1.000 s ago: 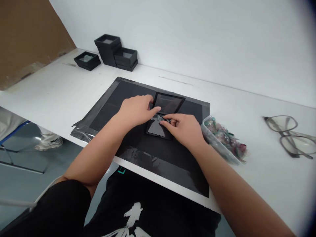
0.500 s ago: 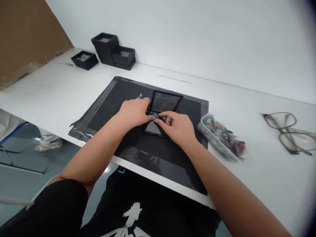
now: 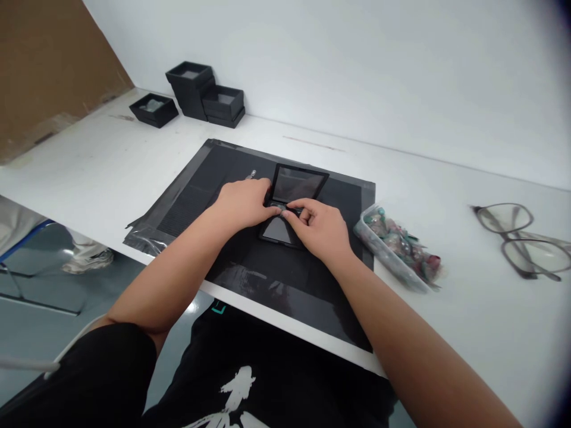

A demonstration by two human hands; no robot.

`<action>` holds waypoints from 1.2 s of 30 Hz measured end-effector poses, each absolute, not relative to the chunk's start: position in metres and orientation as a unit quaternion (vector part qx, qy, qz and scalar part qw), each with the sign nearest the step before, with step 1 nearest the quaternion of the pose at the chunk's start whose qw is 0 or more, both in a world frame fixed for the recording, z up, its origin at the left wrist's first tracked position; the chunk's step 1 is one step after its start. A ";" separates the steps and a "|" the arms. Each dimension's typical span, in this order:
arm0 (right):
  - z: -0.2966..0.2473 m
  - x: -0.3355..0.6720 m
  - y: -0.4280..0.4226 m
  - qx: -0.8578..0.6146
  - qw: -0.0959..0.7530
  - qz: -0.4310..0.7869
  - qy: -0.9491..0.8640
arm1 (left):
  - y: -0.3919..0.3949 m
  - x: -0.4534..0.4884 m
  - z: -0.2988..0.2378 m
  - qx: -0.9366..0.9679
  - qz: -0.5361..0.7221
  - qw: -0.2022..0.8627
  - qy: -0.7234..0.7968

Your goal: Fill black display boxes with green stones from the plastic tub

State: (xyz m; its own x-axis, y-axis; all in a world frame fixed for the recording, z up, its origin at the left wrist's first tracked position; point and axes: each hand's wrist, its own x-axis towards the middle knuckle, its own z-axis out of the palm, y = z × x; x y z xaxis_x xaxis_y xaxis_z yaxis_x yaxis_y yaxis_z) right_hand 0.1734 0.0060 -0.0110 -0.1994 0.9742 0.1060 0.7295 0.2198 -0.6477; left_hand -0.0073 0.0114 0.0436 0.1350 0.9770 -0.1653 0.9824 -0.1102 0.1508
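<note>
A black hinged display frame (image 3: 298, 183) with clear film windows lies opened on a dark mat (image 3: 196, 178), its far half tilted up. At the frame's left edge, my left hand (image 3: 243, 205) has its fingers closed by the hinge and its thumb reaching inward. My right hand (image 3: 323, 229) pinches with thumb and forefinger at a small greenish piece (image 3: 281, 206) near the hinge. Both thumb tips come close together there and cover most of that piece, so its kind cannot be made out.
Right of the mat stands a clear plastic box (image 3: 397, 246) of small wrapped green and reddish pieces. Eyeglasses (image 3: 520, 238) lie farther right. Stacked black boxes (image 3: 191, 89) and a single black box (image 3: 154, 110) stand at the back left. A small metallic item (image 3: 253, 174) lies on the mat.
My right thumb has moved slightly up toward the hinge, and less of the greenish piece shows between my fingers. My left hand stays almost in place.
</note>
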 end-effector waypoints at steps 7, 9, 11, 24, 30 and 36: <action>-0.007 0.167 0.005 -0.595 0.226 0.193 -0.747 | 0.015 -0.011 0.042 0.742 -0.007 0.129 0.658; -0.007 0.166 0.005 -0.597 0.218 0.181 -0.750 | 0.015 -0.012 0.042 0.741 -0.006 0.134 0.658; -0.008 0.165 0.005 -0.601 0.212 0.174 -0.751 | 0.016 -0.012 0.043 0.740 -0.002 0.141 0.657; -0.007 0.164 0.003 -0.594 0.203 0.158 -0.762 | 0.018 -0.014 0.043 0.745 -0.011 0.145 0.651; 0.000 0.174 -0.003 -0.576 0.220 0.170 -0.769 | 0.016 -0.013 0.052 0.740 0.011 0.132 0.660; 0.030 0.203 -0.023 -0.502 0.277 0.282 -0.769 | 0.014 -0.011 0.056 0.699 0.092 0.096 0.703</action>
